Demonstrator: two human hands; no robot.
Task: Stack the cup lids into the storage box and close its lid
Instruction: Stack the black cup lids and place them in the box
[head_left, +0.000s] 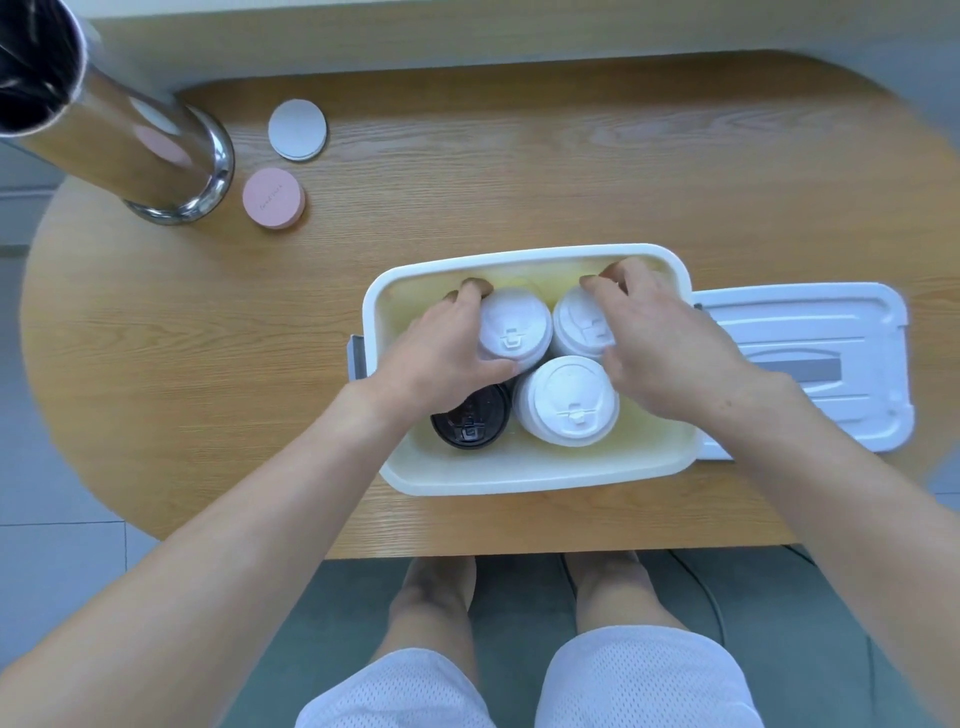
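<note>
A white storage box stands open on the wooden table. Inside it are three stacks of white cup lids and one stack of black lids at the front left. My left hand grips the back-left white stack, fingers curled round its far side and thumb at its front. My right hand grips the back-right white stack the same way. The front white stack stands free between my wrists. The box's white lid lies flat on the table just right of the box.
A tall metal cylinder stands at the table's back left. Beside it lie a white round coaster and a pink one. The table's front edge runs just below the box, with my knees under it.
</note>
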